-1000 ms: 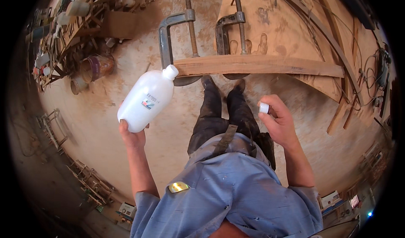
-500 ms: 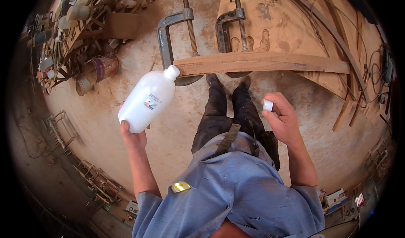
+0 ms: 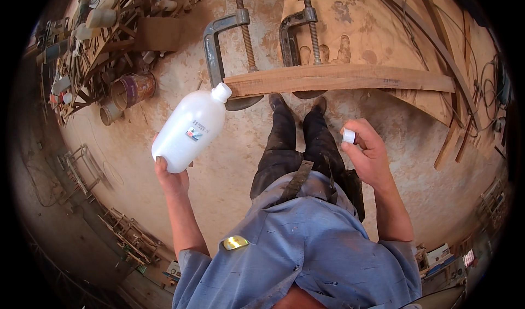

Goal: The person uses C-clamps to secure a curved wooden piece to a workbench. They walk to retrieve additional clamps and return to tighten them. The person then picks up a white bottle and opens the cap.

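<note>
A large white plastic bottle (image 3: 192,124) is gripped near its base by my left hand (image 3: 174,176), thumb across the front. It leans up and to the right, and its white neck end (image 3: 221,93) overlaps the left end of a curved wooden piece (image 3: 339,79) in the view. Whether the two touch, I cannot tell. My right hand (image 3: 367,151) pinches a small white cap (image 3: 348,136) between thumb and fingers, held apart from the bottle. Two C-clamps, one grey-blue (image 3: 214,49) and one dark (image 3: 285,39), sit at the wooden piece's left part.
A broad wooden board (image 3: 383,30) lies beyond the wooden piece at the right, with cables and long strips on it. Scrap wood and containers pile up far left, beside a rusty bucket (image 3: 134,89). Wooden frames (image 3: 128,235) stand at lower left.
Almost nothing differs. The bottle sits very slightly further left, and both hands keep their hold.
</note>
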The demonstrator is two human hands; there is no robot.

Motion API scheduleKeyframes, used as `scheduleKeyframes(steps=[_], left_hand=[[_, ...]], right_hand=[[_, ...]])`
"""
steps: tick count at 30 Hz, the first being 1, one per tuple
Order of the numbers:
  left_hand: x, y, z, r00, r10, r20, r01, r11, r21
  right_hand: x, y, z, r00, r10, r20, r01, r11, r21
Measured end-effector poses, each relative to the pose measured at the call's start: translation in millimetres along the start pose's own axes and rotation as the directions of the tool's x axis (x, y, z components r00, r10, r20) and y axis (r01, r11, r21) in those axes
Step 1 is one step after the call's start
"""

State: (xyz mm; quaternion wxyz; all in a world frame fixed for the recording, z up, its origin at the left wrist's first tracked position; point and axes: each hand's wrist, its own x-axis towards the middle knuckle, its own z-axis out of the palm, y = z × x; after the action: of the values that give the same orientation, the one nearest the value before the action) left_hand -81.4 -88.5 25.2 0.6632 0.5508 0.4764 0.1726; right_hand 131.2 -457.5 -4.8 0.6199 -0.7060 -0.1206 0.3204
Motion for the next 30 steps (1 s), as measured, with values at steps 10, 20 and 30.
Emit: scheduleKeyframes(steps=[10,20,30], left_hand=[[-2,5,3,0.999,0.034,-0.011,-0.034,0.999,0.005],[-1,9,2,0.999,0.050,0.014,-0.051,0.998,0.036],[-1,13,3,0.998,0.067,0.012,-0.067,0.996,0.058]], right_hand=[[-2,4,1,1.000,-0.005,-0.004,0.005,1.000,0.008],[0,2,-1,1.000,-0.008,0.001,0.008,1.000,-0.016],[2,1,-1,1.000,-0.009,0.000,0.009,1.000,-0.011]])
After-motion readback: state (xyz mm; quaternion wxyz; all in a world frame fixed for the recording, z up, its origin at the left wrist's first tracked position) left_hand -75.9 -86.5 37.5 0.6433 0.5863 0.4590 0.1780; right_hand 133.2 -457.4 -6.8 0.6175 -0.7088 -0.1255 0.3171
